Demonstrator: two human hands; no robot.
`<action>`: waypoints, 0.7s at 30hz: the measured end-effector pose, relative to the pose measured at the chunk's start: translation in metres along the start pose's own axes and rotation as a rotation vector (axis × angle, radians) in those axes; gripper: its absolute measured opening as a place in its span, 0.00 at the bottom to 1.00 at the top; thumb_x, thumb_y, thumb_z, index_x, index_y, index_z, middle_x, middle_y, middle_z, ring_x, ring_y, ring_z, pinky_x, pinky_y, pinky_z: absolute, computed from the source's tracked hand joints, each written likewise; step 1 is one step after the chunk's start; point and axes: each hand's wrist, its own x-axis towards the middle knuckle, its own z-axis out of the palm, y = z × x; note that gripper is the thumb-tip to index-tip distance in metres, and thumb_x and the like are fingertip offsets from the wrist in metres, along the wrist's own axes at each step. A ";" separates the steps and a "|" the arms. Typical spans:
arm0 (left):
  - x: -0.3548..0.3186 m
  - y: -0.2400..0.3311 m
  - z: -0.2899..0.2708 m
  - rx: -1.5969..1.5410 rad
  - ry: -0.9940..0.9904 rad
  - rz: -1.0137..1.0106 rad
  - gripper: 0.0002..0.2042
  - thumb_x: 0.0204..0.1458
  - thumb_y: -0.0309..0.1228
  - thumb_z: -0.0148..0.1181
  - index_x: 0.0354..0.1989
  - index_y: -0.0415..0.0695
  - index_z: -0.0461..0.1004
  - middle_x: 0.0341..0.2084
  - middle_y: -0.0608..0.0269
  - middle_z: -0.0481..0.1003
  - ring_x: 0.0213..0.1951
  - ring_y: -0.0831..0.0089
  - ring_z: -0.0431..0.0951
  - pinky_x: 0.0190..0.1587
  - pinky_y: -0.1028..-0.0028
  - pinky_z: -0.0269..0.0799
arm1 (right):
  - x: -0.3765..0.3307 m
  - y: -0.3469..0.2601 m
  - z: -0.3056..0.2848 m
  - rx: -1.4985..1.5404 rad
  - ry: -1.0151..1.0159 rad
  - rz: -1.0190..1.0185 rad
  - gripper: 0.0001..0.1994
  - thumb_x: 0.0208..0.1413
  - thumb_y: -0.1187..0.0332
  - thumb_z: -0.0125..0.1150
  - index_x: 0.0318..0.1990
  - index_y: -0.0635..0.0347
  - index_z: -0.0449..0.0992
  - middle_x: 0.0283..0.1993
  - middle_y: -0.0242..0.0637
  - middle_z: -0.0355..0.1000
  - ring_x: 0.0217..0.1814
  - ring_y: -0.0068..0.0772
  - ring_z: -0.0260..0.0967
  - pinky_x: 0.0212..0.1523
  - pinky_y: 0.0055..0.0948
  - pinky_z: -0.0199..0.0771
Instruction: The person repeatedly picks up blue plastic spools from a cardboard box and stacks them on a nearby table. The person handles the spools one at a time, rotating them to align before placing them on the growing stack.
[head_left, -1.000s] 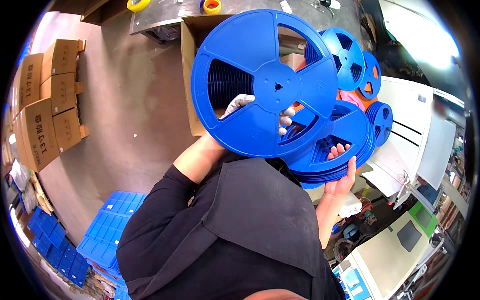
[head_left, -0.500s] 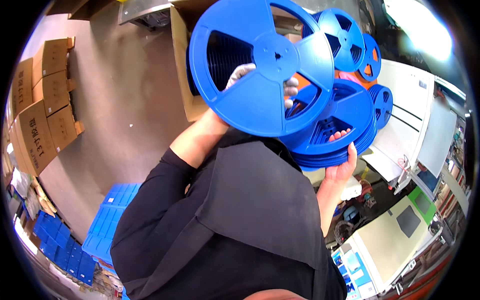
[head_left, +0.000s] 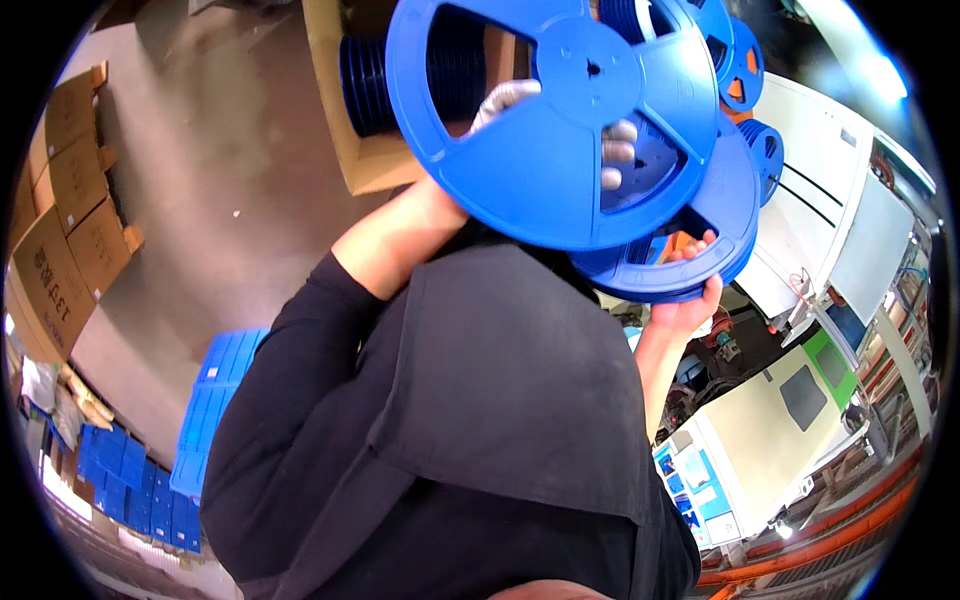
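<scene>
A large blue plastic reel (head_left: 520, 190) with wide cut-outs is tilted in front of me, held by my left hand (head_left: 505, 98). That hand wears a pale glove on its fingers. Its thumb shows through one cut-out and its fingertips through another, while the palm is hidden behind the flange. Beneath and to the right, my bare right hand (head_left: 686, 308) grips the near edge of a stack of blue reels (head_left: 728, 210), its fingertips curled over the top flange. The held reel overlaps part of this stack.
An open cardboard carton (head_left: 352, 165) with blue reels (head_left: 366, 85) inside stands at the left. More reels (head_left: 762, 160) stand at the right, by a white cabinet (head_left: 815, 150). Stacked cartons (head_left: 75, 195) and blue crates (head_left: 215, 385) are farther left. A cream machine (head_left: 770, 430) is at lower right.
The reel in my left hand has moved right and away from the carton, so more of the carton's reels show. My right hand keeps its grip on the stack. The whole view has shifted slightly.
</scene>
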 end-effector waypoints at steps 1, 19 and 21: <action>0.003 -0.005 -0.001 0.036 0.009 0.005 0.38 0.51 0.47 0.51 0.67 0.37 0.51 0.64 0.45 0.56 0.62 0.49 0.63 0.65 0.53 0.56 | 0.000 0.000 -0.011 -0.015 -0.053 -0.013 0.29 0.53 0.65 0.51 0.63 0.66 0.59 0.44 0.37 0.69 0.46 0.32 0.70 0.49 0.33 0.74; 0.033 -0.034 -0.035 -0.136 0.069 -0.310 0.42 0.46 0.42 0.60 0.68 0.38 0.48 0.60 0.36 0.60 0.55 0.43 0.69 0.56 0.48 0.67 | -0.030 0.002 -0.058 0.184 0.137 -0.048 0.27 0.50 0.65 0.56 0.58 0.63 0.63 0.40 0.36 0.71 0.41 0.31 0.70 0.45 0.31 0.75; 0.035 -0.036 -0.040 -0.165 0.051 -0.310 0.41 0.47 0.42 0.59 0.68 0.38 0.48 0.60 0.36 0.59 0.56 0.42 0.69 0.56 0.47 0.66 | -0.033 0.002 -0.070 0.179 0.192 -0.052 0.25 0.49 0.65 0.57 0.57 0.63 0.66 0.41 0.37 0.72 0.43 0.31 0.71 0.46 0.31 0.75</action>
